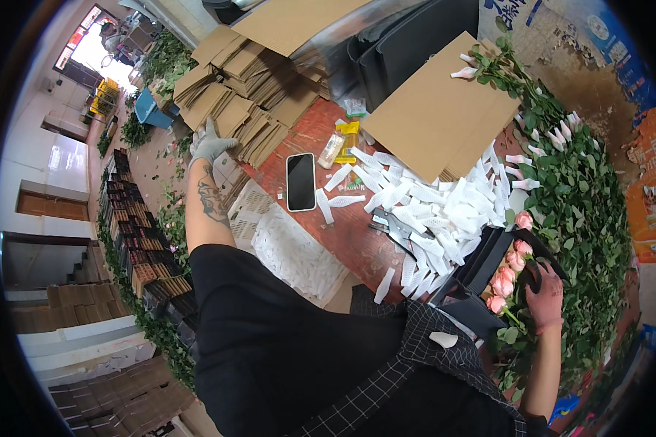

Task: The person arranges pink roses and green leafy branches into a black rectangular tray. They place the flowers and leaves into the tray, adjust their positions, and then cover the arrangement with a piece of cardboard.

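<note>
My left hand (213, 143), in a grey glove, is stretched out with thumb and fingers apart. It rests at the edge of a pile of folded brown cardboard pieces (251, 117). In a pinkish-red glove, my right hand (545, 297) curls beside a row of pink roses (503, 281). Its fingertips are partly lost against a dark sheet (544, 248), so its grip is unclear. The roses lie on brown card next to a black box-like holder (484, 259). White mesh flower sleeves (443, 218) are heaped close by, with a black-handled stapler-like tool (393, 226) among them.
A smartphone (301, 182) and snack packets (347, 142) lie on the red table (341, 235). A large cardboard sheet (443, 106) covers part of the sleeves. Leafy rose stems (579, 218) bank up at right. White scraps fill a container (290, 257) below. Someone (112, 41) is far off.
</note>
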Available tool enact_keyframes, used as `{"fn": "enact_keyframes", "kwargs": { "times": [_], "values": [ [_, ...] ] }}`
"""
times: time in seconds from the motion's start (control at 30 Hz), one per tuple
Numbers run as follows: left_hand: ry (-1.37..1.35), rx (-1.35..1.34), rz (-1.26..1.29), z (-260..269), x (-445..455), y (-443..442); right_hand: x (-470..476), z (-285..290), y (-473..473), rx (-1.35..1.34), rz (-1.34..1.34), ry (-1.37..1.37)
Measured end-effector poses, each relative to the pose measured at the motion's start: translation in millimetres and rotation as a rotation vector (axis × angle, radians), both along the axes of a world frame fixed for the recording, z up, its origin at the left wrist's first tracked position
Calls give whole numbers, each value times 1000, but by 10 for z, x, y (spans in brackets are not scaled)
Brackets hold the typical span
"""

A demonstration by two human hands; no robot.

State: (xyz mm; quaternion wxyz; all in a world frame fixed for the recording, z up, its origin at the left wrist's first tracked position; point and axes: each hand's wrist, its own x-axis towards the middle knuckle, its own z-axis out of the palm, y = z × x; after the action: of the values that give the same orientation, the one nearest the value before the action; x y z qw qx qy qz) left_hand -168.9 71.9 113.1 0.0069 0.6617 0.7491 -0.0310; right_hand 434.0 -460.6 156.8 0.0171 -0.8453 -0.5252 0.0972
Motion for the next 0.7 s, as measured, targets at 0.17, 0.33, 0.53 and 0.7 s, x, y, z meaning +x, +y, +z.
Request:
{"fn": "enact_keyframes", "kwargs": {
  "times": [0.17, 0.33, 0.53, 0.7],
  "values": [
    [-14, -63, -35, 155, -29, 31, -176, 385, 36, -15, -69, 34],
    [-79, -66, -60, 53, -119, 103, -56, 418, -133, 159, -15, -17],
    [-125, -33, -98, -11, -150, 160, -245, 660, -102, 194, -63, -30],
    [45, 140, -174, 230, 20, -122, -434, 818, -102, 248, -93, 5]
  ]
}}
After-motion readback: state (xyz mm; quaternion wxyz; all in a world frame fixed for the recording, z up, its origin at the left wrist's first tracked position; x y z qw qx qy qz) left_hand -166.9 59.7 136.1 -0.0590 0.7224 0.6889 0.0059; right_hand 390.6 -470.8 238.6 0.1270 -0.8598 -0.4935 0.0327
